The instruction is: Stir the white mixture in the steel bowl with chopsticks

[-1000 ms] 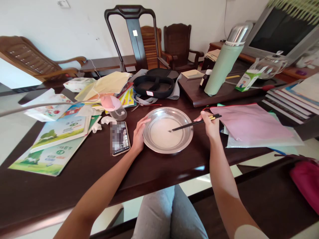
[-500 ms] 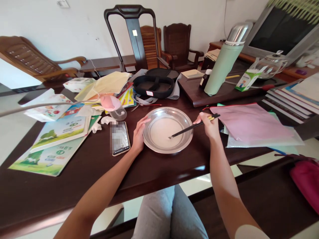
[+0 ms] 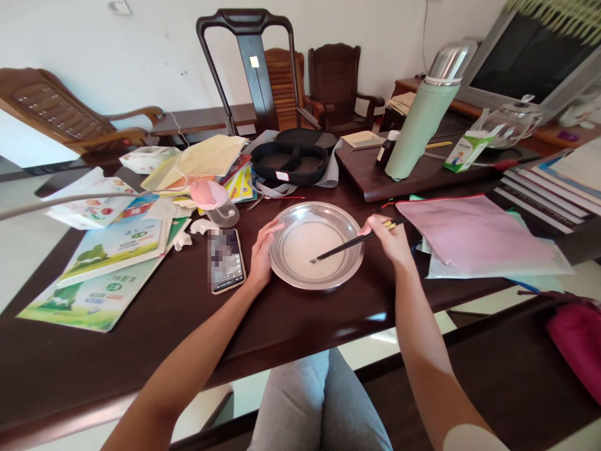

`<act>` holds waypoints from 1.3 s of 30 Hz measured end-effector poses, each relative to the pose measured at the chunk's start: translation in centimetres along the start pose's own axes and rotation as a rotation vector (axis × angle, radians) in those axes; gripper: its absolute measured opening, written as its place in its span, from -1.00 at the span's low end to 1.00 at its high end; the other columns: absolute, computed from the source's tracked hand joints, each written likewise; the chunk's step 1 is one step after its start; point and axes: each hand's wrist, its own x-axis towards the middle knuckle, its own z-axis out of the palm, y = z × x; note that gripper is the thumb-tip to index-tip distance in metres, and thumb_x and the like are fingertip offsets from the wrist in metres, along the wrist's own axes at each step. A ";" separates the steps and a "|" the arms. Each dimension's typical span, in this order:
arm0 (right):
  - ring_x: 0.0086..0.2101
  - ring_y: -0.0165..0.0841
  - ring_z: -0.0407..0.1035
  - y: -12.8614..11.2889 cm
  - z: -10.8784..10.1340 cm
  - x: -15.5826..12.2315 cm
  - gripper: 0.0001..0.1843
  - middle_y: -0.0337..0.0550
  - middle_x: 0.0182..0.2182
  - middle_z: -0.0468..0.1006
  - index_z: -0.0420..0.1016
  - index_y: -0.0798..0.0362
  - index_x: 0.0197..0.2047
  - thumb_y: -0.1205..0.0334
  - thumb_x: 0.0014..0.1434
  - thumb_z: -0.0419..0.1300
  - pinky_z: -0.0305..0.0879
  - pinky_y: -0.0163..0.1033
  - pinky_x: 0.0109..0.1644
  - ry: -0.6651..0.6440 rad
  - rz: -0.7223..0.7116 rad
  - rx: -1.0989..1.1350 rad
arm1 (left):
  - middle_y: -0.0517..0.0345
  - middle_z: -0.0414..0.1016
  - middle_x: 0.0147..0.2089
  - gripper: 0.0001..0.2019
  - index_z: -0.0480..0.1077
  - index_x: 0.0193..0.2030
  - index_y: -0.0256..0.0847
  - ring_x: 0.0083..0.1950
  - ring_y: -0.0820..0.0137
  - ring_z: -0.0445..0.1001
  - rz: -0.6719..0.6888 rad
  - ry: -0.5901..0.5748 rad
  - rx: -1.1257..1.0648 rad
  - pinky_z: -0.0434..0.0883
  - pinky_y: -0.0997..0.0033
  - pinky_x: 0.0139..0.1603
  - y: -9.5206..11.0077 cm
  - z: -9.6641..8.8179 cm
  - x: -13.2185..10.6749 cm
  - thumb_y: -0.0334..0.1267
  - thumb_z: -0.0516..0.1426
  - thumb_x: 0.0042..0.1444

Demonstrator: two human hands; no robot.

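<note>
A round metal dish (image 3: pixel 286 275) holding a pale white liquid sits on the dark wooden table (image 3: pixel 188 326) in front of me. My left hand (image 3: pixel 261 255) rests against the dish's left rim, fingers curled on its edge. My right hand (image 3: pixel 387 238) is closed on a pair of dark chopsticks (image 3: pixel 350 243) with yellow tops. Their tips dip into the white liquid near the dish's middle.
A phone (image 3: pixel 226 260) lies just left of the dish. Booklets (image 3: pixel 107 250) and papers cover the left side. A pink folder (image 3: pixel 469 235) lies to the right, with a green flask (image 3: pixel 419 125), a black case (image 3: pixel 290 161) and chairs (image 3: pixel 253 69) behind.
The chopstick tips have swept left and toward me through the liquid, and my right hand has shifted slightly left. My left hand stays on the rim.
</note>
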 end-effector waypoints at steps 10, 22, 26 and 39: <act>-0.45 -0.18 0.62 -0.1 -0.2 0.1 -0.30 -0.17 -0.59 0.63 0.54 -0.09 -0.59 -0.51 0.24 0.33 0.59 -0.04 -0.16 0.112 -0.008 -0.001 | -0.01 0.57 0.43 -0.50 0.76 0.03 0.00 0.55 -0.06 0.42 0.004 -0.012 0.026 0.20 -0.17 0.68 0.0 -0.1 0.0 0.33 0.28 0.28; -0.41 -0.15 0.64 0.1 -0.3 0.1 -0.31 -0.17 -0.59 0.62 0.50 -0.11 -0.59 -0.51 0.27 0.30 0.61 -0.02 -0.13 0.136 -0.014 -0.026 | -0.02 0.57 0.42 -0.49 0.76 0.05 0.00 0.56 -0.07 0.41 0.000 -0.011 0.025 0.21 -0.17 0.67 -0.2 -0.1 0.0 0.33 0.27 0.28; -0.32 -0.14 0.69 -0.2 0.3 -0.1 -0.35 -0.12 -0.45 0.74 0.65 -0.08 -0.49 -0.51 0.20 0.36 0.59 -0.05 -0.13 -0.080 -0.009 -0.008 | -0.03 0.59 0.39 -0.49 0.76 0.04 -0.01 0.56 -0.07 0.41 0.004 -0.011 0.036 0.20 -0.17 0.67 -0.1 -0.1 0.0 0.33 0.27 0.28; -0.34 -0.15 0.68 -0.3 0.4 -0.1 -0.33 -0.13 -0.45 0.73 0.64 -0.08 -0.49 -0.54 0.19 0.36 0.59 -0.05 -0.13 -0.082 -0.007 -0.013 | -0.03 0.57 0.42 -0.49 0.76 0.03 -0.02 0.56 -0.06 0.42 0.005 -0.002 0.022 0.20 -0.13 0.68 0.2 0.0 -0.1 0.33 0.29 0.27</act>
